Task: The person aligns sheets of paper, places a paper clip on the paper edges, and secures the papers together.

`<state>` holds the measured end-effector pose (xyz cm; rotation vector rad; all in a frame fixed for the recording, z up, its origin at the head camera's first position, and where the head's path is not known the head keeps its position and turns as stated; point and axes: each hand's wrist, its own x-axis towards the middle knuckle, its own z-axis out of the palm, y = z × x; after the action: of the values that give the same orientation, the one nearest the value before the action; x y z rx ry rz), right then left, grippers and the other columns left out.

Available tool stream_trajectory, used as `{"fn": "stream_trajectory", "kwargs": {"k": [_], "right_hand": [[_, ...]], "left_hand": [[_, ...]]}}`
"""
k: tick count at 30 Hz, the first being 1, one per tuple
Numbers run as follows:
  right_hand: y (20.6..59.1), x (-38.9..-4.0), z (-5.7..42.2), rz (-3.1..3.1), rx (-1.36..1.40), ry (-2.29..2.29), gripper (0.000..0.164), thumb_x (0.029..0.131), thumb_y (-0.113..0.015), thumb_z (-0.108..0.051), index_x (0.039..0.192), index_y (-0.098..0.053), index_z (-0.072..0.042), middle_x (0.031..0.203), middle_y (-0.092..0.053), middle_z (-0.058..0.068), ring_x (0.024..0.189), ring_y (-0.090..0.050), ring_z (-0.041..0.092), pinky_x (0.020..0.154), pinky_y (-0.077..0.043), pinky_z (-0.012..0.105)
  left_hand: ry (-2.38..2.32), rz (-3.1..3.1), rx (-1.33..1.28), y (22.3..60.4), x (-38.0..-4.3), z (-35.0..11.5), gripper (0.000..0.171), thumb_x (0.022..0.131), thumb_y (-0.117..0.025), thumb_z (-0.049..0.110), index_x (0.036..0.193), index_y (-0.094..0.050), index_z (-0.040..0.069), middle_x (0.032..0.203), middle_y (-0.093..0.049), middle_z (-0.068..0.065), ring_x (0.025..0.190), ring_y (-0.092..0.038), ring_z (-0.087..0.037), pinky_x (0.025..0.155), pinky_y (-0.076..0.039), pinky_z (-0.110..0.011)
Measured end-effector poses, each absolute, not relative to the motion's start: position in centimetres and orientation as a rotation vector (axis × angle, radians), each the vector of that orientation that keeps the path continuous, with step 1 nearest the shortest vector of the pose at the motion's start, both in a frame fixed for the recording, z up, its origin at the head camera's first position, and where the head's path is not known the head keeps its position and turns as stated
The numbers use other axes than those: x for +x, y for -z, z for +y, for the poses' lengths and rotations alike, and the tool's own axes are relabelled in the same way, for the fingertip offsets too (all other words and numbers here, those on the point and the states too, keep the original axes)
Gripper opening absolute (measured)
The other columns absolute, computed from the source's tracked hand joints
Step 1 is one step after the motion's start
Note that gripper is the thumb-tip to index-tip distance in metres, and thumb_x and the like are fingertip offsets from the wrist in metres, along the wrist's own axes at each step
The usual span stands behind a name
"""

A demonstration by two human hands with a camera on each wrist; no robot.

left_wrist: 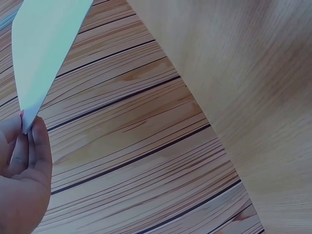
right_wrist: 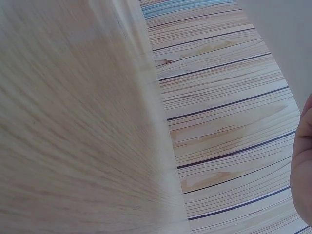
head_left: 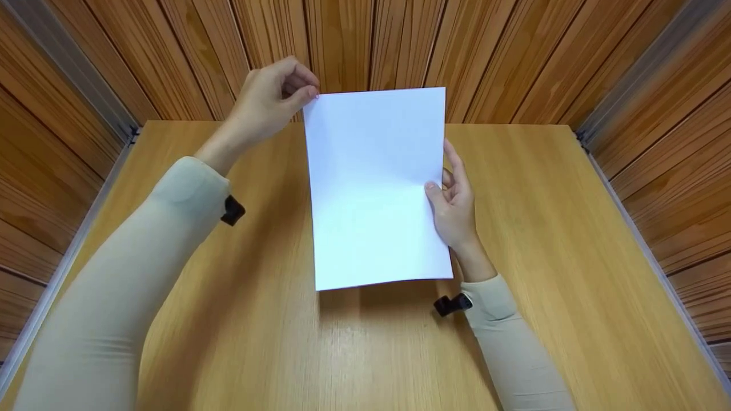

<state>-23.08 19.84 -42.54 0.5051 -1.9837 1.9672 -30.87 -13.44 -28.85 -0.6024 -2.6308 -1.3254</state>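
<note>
A blank white sheet of paper (head_left: pixel 374 188) is held up over the table, its face toward the head camera. My left hand (head_left: pixel 274 97) pinches its upper left corner between thumb and fingers; the left wrist view shows that corner of the paper (left_wrist: pixel 41 53) caught at the fingertips of the left hand (left_wrist: pixel 27 170). Along the right edge, my right hand (head_left: pixel 457 205) grips the sheet with the thumb on its front and the fingers mostly behind it. Only a sliver of the right hand (right_wrist: pixel 303 170) enters the right wrist view, beside the paper (right_wrist: pixel 282 39).
Below the sheet lies a light wooden table (head_left: pixel 531 228), with the paper's shadow on it. Wood-plank walls (head_left: pixel 480 57) rise behind and at both sides. Small black devices sit at the left cuff (head_left: pixel 232 210) and the right cuff (head_left: pixel 452 304).
</note>
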Motion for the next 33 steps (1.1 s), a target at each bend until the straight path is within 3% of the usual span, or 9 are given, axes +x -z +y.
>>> {"fn": "stream_trajectory", "kwargs": {"k": [7, 14, 28, 33], "right_hand": [[42.6, -23.2, 19.9, -1.983, 0.499, -1.964, 0.072, 0.103, -0.048, 0.010, 0.169, -0.024, -0.007, 0.142, -0.064, 0.021, 0.095, -0.074, 0.020, 0.050, -0.042, 0.018], [42.5, -23.1, 19.9, -1.985, 0.480, -1.966, 0.072, 0.103, -0.049, 0.010, 0.169, -0.025, -0.008, 0.140, -0.065, 0.020, 0.109, -0.073, 0.026, 0.061, -0.055, 0.021], [42.6, -23.2, 19.9, -1.992, 0.498, -1.938, 0.070, 0.104, -0.047, 0.011, 0.168, -0.028, -0.010, 0.139, -0.066, 0.020, 0.096, -0.074, 0.023, 0.054, -0.047, 0.020], [42.6, -23.2, 20.0, -1.996, 0.489, -1.942, 0.070, 0.104, -0.047, 0.011, 0.168, -0.027, -0.010, 0.141, -0.065, 0.019, 0.107, -0.073, 0.024, 0.059, -0.053, 0.021]], "left_hand": [[1.372, -2.607, -0.596, 29.3, -30.9, -13.6, 0.024, 0.108, -0.064, 0.022, 0.127, -0.067, 0.009, 0.114, -0.070, 0.000, 0.099, -0.063, -0.013, 0.086, -0.052, -0.026], [1.353, -2.568, -0.631, 29.7, -30.8, -13.8, 0.023, 0.108, -0.064, 0.018, 0.130, -0.068, 0.014, 0.110, -0.070, 0.000, 0.094, -0.063, -0.014, 0.083, -0.052, -0.026], [1.351, -2.519, -0.636, 30.1, -30.8, -13.9, 0.028, 0.108, -0.064, 0.015, 0.135, -0.068, 0.014, 0.104, -0.069, -0.001, 0.093, -0.065, -0.013, 0.084, -0.054, -0.026], [1.360, -2.494, -0.629, 30.3, -30.8, -13.7, 0.027, 0.107, -0.065, 0.015, 0.133, -0.069, 0.014, 0.103, -0.070, 0.000, 0.091, -0.066, -0.012, 0.083, -0.055, -0.026]]}}
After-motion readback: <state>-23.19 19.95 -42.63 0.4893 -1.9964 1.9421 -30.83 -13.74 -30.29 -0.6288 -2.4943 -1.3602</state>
